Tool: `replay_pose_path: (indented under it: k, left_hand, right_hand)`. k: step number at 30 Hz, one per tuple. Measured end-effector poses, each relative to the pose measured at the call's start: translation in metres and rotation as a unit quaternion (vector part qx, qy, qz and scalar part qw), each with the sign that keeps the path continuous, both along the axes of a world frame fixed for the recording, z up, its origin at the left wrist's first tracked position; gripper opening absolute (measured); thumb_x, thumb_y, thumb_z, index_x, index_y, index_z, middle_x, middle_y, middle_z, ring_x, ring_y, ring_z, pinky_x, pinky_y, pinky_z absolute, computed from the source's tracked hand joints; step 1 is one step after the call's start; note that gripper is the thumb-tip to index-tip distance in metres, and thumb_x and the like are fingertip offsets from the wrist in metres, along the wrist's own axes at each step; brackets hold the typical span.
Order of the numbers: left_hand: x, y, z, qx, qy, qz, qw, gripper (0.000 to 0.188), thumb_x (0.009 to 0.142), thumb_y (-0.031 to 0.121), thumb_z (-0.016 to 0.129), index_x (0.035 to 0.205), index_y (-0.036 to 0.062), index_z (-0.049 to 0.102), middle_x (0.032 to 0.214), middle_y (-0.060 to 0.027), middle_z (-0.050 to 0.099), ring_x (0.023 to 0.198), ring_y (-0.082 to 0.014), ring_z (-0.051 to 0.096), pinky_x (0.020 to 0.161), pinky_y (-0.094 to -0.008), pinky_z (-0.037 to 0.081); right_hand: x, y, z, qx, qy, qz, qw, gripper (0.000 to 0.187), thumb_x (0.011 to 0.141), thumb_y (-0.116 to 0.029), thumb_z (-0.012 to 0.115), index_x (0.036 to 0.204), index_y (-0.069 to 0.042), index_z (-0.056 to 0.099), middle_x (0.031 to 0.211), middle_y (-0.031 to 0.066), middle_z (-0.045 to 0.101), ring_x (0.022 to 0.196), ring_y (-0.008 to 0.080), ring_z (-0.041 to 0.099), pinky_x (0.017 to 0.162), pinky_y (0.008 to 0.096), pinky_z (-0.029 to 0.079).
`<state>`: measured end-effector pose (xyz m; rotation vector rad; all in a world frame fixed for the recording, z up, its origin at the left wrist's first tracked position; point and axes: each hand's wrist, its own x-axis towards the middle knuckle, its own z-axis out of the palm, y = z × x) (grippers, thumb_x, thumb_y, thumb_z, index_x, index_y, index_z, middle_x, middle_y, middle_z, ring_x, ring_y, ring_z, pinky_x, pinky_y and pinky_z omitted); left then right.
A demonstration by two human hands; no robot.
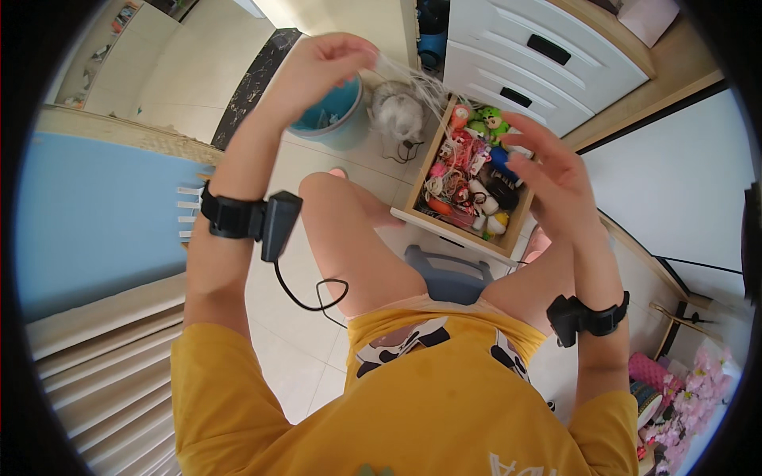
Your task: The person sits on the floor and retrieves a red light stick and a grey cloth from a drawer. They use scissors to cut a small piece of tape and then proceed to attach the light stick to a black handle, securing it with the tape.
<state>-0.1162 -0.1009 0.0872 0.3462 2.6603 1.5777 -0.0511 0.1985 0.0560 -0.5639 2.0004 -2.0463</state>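
Head view: loose bundle of pale strands (429, 87), far and near the middle of the scene, stretching from the left hand (332, 67) rightward to the far left corner of an open drawer (429, 151). Gripped at the left end between narrowed fingertips of the left hand. Held over the right side of the drawer, with fingers curved and thumb set wide of them, the right hand (559, 170); impossible to tell whether any thin strand touches it. Heaped inside the drawer, green figures (492, 120) at the far end, a blue item (502, 161) and a black item (502, 192) toward the right, a yellow toy (498, 223) at the near right, and tangled red and pink trinkets to the left. Just left of the drawer, on the tiled floor (305, 369), a fluffy whitish bundle (397, 111), then a blue bin (348, 131), partly hidden by the left hand. Beyond the drawer, a white cabinet (508, 59) with black handles. Nearer, between bare thighs, a grey-blue stool (448, 276). Strapped around both forearms, black bands (232, 214), with a cable trailing from the left one. Far off to the near right, pink flowers (698, 389).
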Motion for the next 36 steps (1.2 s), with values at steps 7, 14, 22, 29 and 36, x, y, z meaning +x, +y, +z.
replay_pose_path:
  k: [7,14,22,29,36]
  left_hand:
    - [-0.053,-0.084,0.027,-0.115,0.103,0.118,0.981,0.02,0.078,0.026,0.059,0.09,0.0096,0.063,0.077,0.0053,0.061,0.063,-0.0025,0.046,0.056,-0.0166,0.036]
    - [-0.091,-0.134,0.017,-0.197,0.131,0.188,0.953,0.027,0.075,0.025,0.061,0.085,0.0009,0.064,0.071,-0.0042,0.063,0.061,-0.0086,0.056,0.059,-0.0236,0.045]
    - [-0.122,-0.18,-0.051,-0.269,0.075,0.264,0.923,0.03,0.072,0.025,0.059,0.092,0.0014,0.063,0.079,-0.0128,0.064,0.073,-0.0189,0.062,0.066,-0.0271,0.046]
    - [-0.11,-0.166,-0.075,-0.207,0.032,0.24,0.948,0.048,0.072,0.028,0.06,0.111,0.0015,0.053,0.096,-0.0164,0.061,0.083,-0.0256,0.06,0.072,-0.0304,0.045]
    - [-0.111,-0.185,-0.094,-0.415,-0.019,0.157,0.896,0.051,0.075,0.027,0.057,0.118,0.0017,0.046,0.11,-0.0194,0.053,0.1,-0.0288,0.053,0.085,-0.0328,0.041]
  right_hand:
    - [0.007,0.073,-0.061,0.3,0.088,-0.118,0.942,0.04,0.078,-0.013,0.059,0.115,-0.003,0.048,0.117,0.0109,0.046,0.102,0.0189,0.048,0.082,0.0294,0.04]
    - [0.051,0.162,-0.126,0.732,-0.063,-0.202,0.647,0.062,0.076,-0.026,0.055,0.128,-0.004,0.029,0.13,0.0252,0.028,0.117,0.0433,0.029,0.094,0.0424,0.032]
    - [0.083,0.208,-0.187,0.552,-0.11,-0.28,0.778,0.083,0.076,-0.027,0.059,0.135,-0.008,0.004,0.132,0.0336,0.006,0.118,0.0505,0.02,0.095,0.0486,0.028]
    - [0.071,0.186,-0.175,0.632,-0.144,-0.274,0.71,0.082,0.077,-0.026,0.057,0.134,-0.007,0.001,0.13,0.0372,0.003,0.113,0.0575,0.021,0.094,0.0497,0.029]
    - [0.069,0.18,-0.171,0.65,-0.146,-0.263,0.697,0.082,0.077,-0.026,0.056,0.133,-0.004,0.001,0.128,0.0395,0.001,0.108,0.06,0.025,0.09,0.0506,0.033]
